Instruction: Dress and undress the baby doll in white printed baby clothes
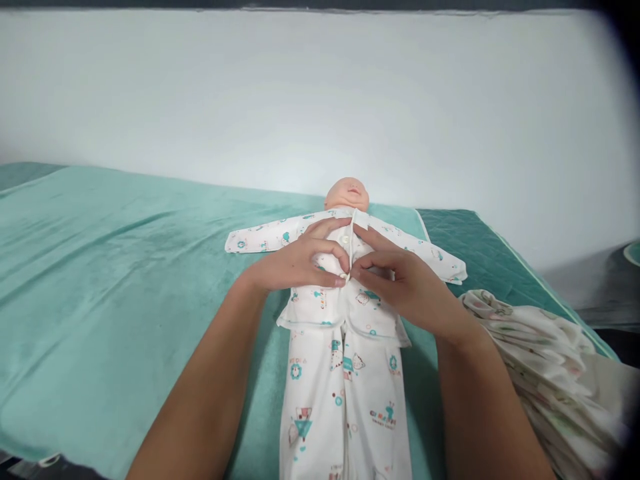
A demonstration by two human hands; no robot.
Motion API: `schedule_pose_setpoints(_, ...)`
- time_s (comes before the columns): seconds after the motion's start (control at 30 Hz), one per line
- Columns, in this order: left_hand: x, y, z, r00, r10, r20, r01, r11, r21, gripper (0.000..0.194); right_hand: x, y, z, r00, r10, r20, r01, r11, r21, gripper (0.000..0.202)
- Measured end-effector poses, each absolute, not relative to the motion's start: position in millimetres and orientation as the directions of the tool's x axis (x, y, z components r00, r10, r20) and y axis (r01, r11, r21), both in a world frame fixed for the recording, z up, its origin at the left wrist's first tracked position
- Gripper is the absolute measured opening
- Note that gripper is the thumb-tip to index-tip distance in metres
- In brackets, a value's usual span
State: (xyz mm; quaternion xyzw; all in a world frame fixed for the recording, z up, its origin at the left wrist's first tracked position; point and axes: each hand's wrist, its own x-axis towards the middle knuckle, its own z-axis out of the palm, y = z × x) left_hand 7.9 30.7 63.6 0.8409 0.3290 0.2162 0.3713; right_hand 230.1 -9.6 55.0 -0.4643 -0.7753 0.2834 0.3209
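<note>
A baby doll [347, 193] lies on its back, dressed in a white printed pajama top [320, 303] and matching pants [320, 400]. Its sleeves stretch out to both sides. Over the doll's chest, my left hand [305, 257] pinches the front edge of the top beside a button. From the other side my right hand [395, 273] pinches the opposite edge at the same spot, fingertips nearly touching the left ones. One white button [345, 239] shows higher up on the placket. The button between my fingertips is mostly covered.
A light green blanket [125, 300] covers the bed under the doll. Darker green quilted bedding [460, 233] shows at the right. Crumpled white patterned cloth [540, 353] lies beside my right forearm. A white wall [250, 100] rises behind the bed.
</note>
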Motion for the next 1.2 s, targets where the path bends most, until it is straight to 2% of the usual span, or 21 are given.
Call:
schedule_pose_setpoints(0.2, 11.9, 28.1, 62.6, 0.659, 0.738, 0.147, 0.419, -0.522, 0.743, 0.016, 222.5, -11.5, 55.4, -0.278, 0.935, 0.219, 0.536, 0.340, -0.772, 0.015)
schedule_pose_setpoints(0.27, 12.7, 27.9, 61.7, 0.640, 0.750, 0.168, 0.365, -0.489, 0.793, 0.013, 225.1, -10.2, 55.1, -0.268, 0.942, 0.203, 0.471, 0.312, -0.825, 0.018)
schedule_pose_setpoints(0.33, 12.3, 30.9, 58.0, 0.555, 0.803, 0.217, 0.235, -0.402, 0.885, 0.012, 231.4, -4.3, 50.3, -0.189, 0.958, 0.216, 0.317, 0.268, -0.910, 0.022)
schedule_pose_setpoints(0.37, 11.6, 34.0, 54.9, 0.466, 0.850, 0.245, 0.144, -0.346, 0.927, 0.013, 235.4, 0.6, 45.7, -0.104, 0.970, 0.221, 0.218, 0.239, -0.946, 0.024)
schedule_pose_setpoints(0.43, 9.5, 42.7, 46.6, 0.182, 0.949, 0.257, -0.035, -0.255, 0.966, 0.011, 243.3, 13.1, 32.9, 0.138, 0.971, 0.196, 0.060, 0.189, -0.980, 0.024)
schedule_pose_setpoints(0.5, 7.4, 52.3, 37.8, -0.141, 0.971, 0.191, -0.075, -0.202, 0.976, 0.012, 248.4, 25.6, 19.1, 0.347, 0.925, 0.153, 0.061, 0.141, -0.988, 0.026)
schedule_pose_setpoints(0.57, 6.8, 58.7, 31.8, -0.331, 0.933, 0.141, 0.034, -0.138, 0.990, 0.016, 249.0, 33.6, 9.2, 0.400, 0.900, 0.171, 0.151, 0.120, -0.981, 0.035)
schedule_pose_setpoints(0.6, 7.3, 60.0, 30.4, -0.342, 0.930, 0.137, 0.110, -0.105, 0.988, 0.019, 247.6, 35.3, 6.7, 0.376, 0.906, 0.192, 0.196, 0.125, -0.973, 0.040)
schedule_pose_setpoints(0.67, 9.3, 59.2, 30.4, -0.243, 0.960, 0.138, 0.247, -0.076, 0.966, 0.027, 242.9, 34.7, 6.5, 0.300, 0.929, 0.219, 0.261, 0.141, -0.955, 0.044)
schedule_pose_setpoints(0.77, 8.8, 56.4, 32.8, -0.103, 0.988, 0.117, 0.357, -0.073, 0.931, 0.034, 236.7, 29.7, 13.2, 0.259, 0.939, 0.225, 0.345, 0.128, -0.930, 0.044)
schedule_pose_setpoints(0.9, -10.3, 63.9, 29.4, -0.156, 0.969, 0.189, 0.484, -0.092, 0.870, 0.021, 243.9, 30.0, 16.9, 0.315, 0.918, 0.242, 0.424, 0.092, -0.901, 0.032)
schedule_pose_setpoints(1.03, -33.4, 73.5, 22.3, -0.331, 0.884, 0.330, 0.715, 0.007, 0.699, 0.018, 273.9, 41.3, 3.6, 0.460, 0.840, 0.289, 0.524, 0.006, -0.852, 0.031)
schedule_pose_setpoints(1.13, -36.1, 70.8, 22.4, -0.273, 0.864, 0.424, 0.871, 0.035, 0.490, 0.023, 290.8, 45.5, -8.4, 0.490, 0.796, 0.356, 0.655, -0.066, -0.753, 0.035)
schedule_pose_setpoints(1.2, -31.9, 66.2, 25.7, -0.205, 0.853, 0.480, 0.920, 0.001, 0.391, 0.028, 288.9, 42.6, -11.1, 0.418, 0.767, 0.487, 0.770, -0.014, -0.638, 0.035)
